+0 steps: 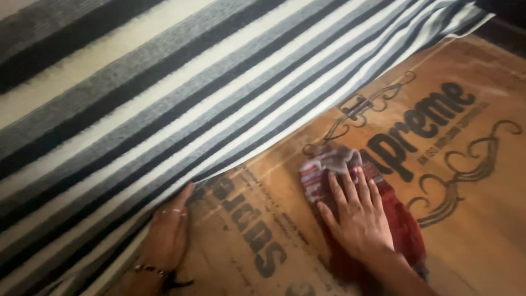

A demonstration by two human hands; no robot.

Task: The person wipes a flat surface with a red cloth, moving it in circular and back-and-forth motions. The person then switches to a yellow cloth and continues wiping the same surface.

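Observation:
My right hand (pixel 357 214) lies flat, fingers spread, pressing a dark red cloth (pixel 405 227) onto a brown wooden surface (pixel 476 230) printed with dark lettering and scrolls. The cloth's pale, striped end (pixel 329 160) pokes out beyond my fingertips. My left hand (pixel 167 233) holds up the edge of a thick striped fabric (pixel 181 104) in black, grey and cream, which hangs over the left and upper part of the view. I wear rings and a beaded bracelet (pixel 150 269) on the left hand.
The striped fabric covers most of the surface to the left and back. Bare printed wood stretches to the right and front. A dark strip (pixel 507 27) shows at the far upper right corner.

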